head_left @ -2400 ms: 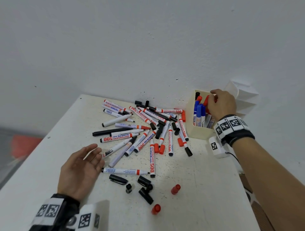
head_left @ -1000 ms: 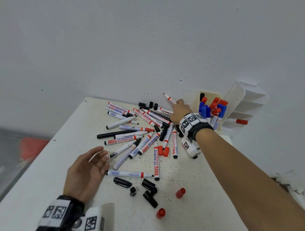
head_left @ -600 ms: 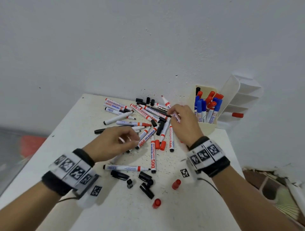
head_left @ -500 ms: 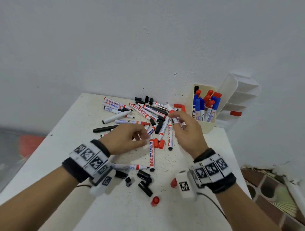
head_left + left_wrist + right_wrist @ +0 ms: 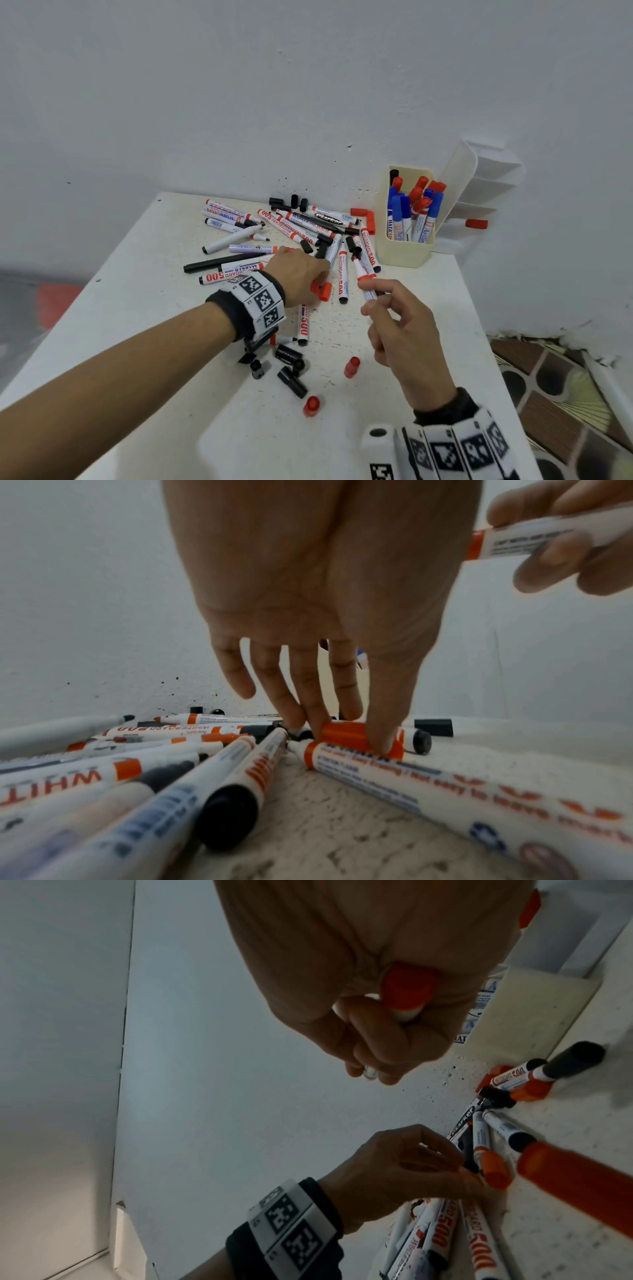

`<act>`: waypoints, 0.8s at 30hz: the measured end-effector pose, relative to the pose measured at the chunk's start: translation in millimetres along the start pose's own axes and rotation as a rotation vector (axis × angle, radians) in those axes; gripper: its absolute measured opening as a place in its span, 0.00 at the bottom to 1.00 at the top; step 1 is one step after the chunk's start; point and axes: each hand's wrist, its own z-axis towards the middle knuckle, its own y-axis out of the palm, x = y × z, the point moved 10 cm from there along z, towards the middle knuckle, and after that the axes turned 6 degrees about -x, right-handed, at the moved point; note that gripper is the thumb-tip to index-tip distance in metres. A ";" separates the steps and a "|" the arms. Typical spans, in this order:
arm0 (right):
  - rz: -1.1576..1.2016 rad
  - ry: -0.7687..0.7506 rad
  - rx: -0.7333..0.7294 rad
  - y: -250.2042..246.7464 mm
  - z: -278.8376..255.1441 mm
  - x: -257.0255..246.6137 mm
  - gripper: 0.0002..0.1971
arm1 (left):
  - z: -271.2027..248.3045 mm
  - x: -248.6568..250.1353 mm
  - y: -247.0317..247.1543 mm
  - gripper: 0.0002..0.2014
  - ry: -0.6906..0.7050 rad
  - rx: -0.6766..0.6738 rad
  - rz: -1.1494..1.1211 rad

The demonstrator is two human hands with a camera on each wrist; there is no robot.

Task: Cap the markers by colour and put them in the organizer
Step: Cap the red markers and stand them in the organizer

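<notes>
A pile of whiteboard markers (image 5: 274,240) lies on the white table (image 5: 171,308), most of them uncapped. My left hand (image 5: 318,282) reaches into the pile's near end, where thumb and fingers pinch a red cap (image 5: 325,291) (image 5: 352,735). I cannot tell whether that cap is loose or on a marker. My right hand (image 5: 368,296) hovers just right of it and grips an uncapped red marker (image 5: 361,274) (image 5: 548,534), tip pointing away. The cream organizer cup (image 5: 404,255) stands at the back right with capped blue and red markers in it.
Loose red caps (image 5: 352,366) and black caps (image 5: 292,382) lie on the table near me. More red caps (image 5: 370,222) sit beside the cup. A white shelf rack (image 5: 479,192) leans on the wall behind it. The table's right edge is close.
My left hand has moved right across the pile and pinched the red cap. My right hand has drawn back toward me, still holding the red marker.
</notes>
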 end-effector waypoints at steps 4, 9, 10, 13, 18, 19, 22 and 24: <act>0.030 0.005 -0.003 7.8 -11.1 -2.9 0.15 | -16.4 -9.0 -18.5 0.10 0.059 0.099 -0.383; 0.048 0.012 -0.002 21.2 -23.6 -1.2 0.13 | -57.9 -23.7 -41.9 0.10 0.035 0.250 -0.952; 0.050 0.010 -0.004 24.8 -25.5 -1.6 0.12 | -66.6 -24.2 -43.3 0.11 0.033 0.265 -1.036; 0.049 -0.012 -0.007 33.2 -31.2 -5.2 0.12 | -91.5 -25.2 -48.4 0.12 0.019 0.328 -1.224; 0.040 -0.055 -0.039 47.0 -38.8 -9.7 0.16 | -123.7 -28.1 -60.6 0.12 0.011 0.511 -1.316; 0.037 -0.049 -0.044 49.3 -39.6 -8.3 0.17 | -126.9 -29.1 -59.9 0.12 0.000 0.533 -1.340; 0.037 -0.031 -0.050 54.4 -42.0 -6.9 0.16 | -131.8 -30.1 -55.2 0.14 -0.031 0.558 -1.395; 0.046 -0.022 -0.059 57.1 -43.0 -7.9 0.13 | -132.7 -29.5 -52.8 0.13 -0.042 0.563 -1.417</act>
